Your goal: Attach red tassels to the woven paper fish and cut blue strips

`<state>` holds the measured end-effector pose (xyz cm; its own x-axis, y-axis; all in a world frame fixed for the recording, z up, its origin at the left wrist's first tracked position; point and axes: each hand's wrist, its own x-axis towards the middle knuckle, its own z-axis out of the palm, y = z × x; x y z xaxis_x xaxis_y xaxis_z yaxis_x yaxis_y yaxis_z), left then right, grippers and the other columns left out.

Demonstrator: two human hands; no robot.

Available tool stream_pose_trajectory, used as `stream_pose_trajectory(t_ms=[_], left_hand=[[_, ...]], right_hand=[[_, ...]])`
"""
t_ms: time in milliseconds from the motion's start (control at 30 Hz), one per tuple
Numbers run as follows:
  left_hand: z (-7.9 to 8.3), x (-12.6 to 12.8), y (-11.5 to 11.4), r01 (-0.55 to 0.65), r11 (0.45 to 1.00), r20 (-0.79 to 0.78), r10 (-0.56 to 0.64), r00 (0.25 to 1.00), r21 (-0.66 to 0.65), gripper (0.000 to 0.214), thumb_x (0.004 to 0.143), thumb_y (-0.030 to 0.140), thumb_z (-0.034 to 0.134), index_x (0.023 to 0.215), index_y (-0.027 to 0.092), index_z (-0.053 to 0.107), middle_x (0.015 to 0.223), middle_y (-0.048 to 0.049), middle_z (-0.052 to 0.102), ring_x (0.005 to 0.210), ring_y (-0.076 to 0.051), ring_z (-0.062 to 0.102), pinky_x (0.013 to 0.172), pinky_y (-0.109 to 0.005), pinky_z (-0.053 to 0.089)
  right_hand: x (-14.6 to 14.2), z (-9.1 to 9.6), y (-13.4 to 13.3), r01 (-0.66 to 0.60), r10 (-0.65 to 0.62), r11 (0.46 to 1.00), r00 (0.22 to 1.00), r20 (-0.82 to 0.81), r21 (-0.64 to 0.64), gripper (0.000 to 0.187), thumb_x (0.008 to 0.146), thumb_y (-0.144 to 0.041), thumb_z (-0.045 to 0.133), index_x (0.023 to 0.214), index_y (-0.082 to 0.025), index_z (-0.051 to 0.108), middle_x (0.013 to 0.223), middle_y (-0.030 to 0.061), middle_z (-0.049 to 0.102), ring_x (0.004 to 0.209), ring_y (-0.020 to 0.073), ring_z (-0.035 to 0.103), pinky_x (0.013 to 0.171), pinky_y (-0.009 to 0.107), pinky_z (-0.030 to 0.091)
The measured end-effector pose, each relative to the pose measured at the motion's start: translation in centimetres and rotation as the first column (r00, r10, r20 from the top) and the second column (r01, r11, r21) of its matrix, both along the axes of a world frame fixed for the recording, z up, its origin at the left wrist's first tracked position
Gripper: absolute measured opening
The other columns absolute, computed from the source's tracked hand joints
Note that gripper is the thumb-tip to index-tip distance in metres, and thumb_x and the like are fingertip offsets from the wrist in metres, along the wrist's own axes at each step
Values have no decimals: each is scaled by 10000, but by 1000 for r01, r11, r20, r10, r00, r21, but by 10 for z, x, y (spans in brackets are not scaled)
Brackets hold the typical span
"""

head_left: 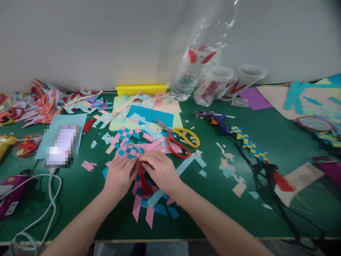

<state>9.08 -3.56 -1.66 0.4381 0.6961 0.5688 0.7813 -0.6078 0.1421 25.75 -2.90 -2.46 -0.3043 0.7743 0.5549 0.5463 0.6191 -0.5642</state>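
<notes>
My left hand (121, 174) and my right hand (160, 170) meet at the middle of the green table (80, 192). Both are closed in a pinch over a woven mat of pink and blue paper strips (151, 208). A thin metal ring (128, 151) lies on the weave just beyond my fingertips. A red ribbon or tassel (144, 183) hangs down between my two hands. Which fingers grip the ring and which the ribbon I cannot tell.
Scissors with one red and one yellow handle (181, 140) lie just beyond my right hand. A blue glue gun (215, 119) with a black cord sits to the right. Plastic bottles (197, 67) and cups stand at the back. Paper scraps, woven pieces and a white cable (50, 202) lie around.
</notes>
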Motion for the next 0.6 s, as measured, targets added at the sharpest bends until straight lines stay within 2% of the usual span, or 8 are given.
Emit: stream_pose_trajectory(t_ms=[133, 200, 300, 367, 400, 467, 500, 600], left_hand=[[-2, 2, 1, 6, 1000, 20, -6, 1000, -2, 161, 907, 141, 500, 834, 145, 644, 686, -33, 668, 616, -155, 594, 625, -286, 438], [0, 2, 0, 14, 998, 58, -11, 998, -54, 198, 902, 138, 487, 783, 149, 645, 660, -27, 654, 601, -149, 582, 625, -280, 439], [12, -5, 0, 37, 954, 183, 19, 983, -297, 241, 897, 172, 485, 720, 166, 648, 611, 0, 623, 571, -128, 559, 582, -239, 430], [21, -16, 3, 17, 905, 266, 106, 958, -425, 217, 889, 212, 501, 758, 178, 670, 600, 17, 617, 548, -117, 552, 541, -215, 416], [23, -22, 6, -42, 904, 293, 182, 939, -426, 200, 891, 230, 503, 823, 181, 685, 602, 25, 619, 529, -113, 545, 529, -214, 408], [23, -36, 14, -229, 927, 318, 321, 892, -296, 225, 908, 260, 486, 868, 179, 692, 620, 16, 627, 573, -130, 569, 605, -239, 431], [20, -42, 20, -271, 937, 287, 328, 900, -222, 245, 924, 273, 471, 895, 177, 695, 644, 3, 642, 629, -149, 594, 676, -265, 442], [3, -51, 33, -268, 959, 80, 275, 958, -92, 279, 949, 288, 443, 997, 167, 690, 811, -60, 713, 795, -217, 636, 814, -351, 427]], right_hand=[[-1, -1, 4, -12, 12, 1000, 1000, -25, -12, 127, 894, -135, 539, 835, -186, 640, 831, 46, 702, 783, 180, 626, 732, 322, 522], [0, 0, 6, -57, 57, 998, 998, 1, 28, 157, 911, -126, 501, 843, -174, 634, 846, 59, 697, 797, 180, 621, 731, 323, 524], [3, 2, 7, -135, 119, 971, 989, 88, 198, 174, 922, -107, 462, 899, -149, 629, 885, 88, 695, 828, 192, 618, 732, 338, 526], [7, 5, 7, -198, 159, 923, 977, 142, 329, 150, 905, -90, 491, 954, -142, 623, 929, 98, 696, 871, 203, 620, 754, 349, 529], [9, 7, 7, -212, 170, 906, 975, 145, 366, 146, 894, -82, 511, 971, -146, 618, 945, 98, 695, 891, 206, 621, 765, 351, 531], [13, 10, 8, -188, 168, 911, 982, 88, 368, 148, 879, -74, 538, 972, -163, 610, 937, 89, 693, 898, 201, 624, 767, 348, 536], [14, 11, 9, -152, 149, 930, 988, 34, 335, 139, 876, -77, 547, 956, -173, 608, 915, 82, 690, 881, 195, 625, 755, 344, 539], [15, 13, 12, -48, 70, 977, 993, -100, 209, 108, 877, -100, 553, 903, -194, 599, 861, 68, 672, 837, 186, 623, 731, 342, 542]])
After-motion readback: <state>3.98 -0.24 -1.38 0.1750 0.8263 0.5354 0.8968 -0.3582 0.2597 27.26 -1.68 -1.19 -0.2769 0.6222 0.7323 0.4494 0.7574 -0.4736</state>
